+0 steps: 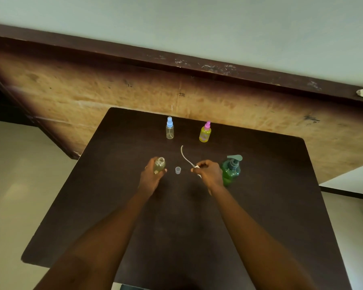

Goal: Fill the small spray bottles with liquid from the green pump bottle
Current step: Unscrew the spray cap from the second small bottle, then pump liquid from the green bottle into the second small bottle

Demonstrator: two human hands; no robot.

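On the dark surface [260, 206], the left hand [150, 178] grips a small open bottle [159, 165], a bit left of centre. Far behind it stands a blue-top bottle [169, 128], looks empty. Just right of the held one sits a tiny clear cap [178, 170]. The right hand [210, 173] pinches a sprayer tube [184, 156] that curves off toward the far side. A pink-top bottle [205, 132], full of yellow stuff, stands far back. The green pump bottle [231, 172] is upright, just right of that hand.
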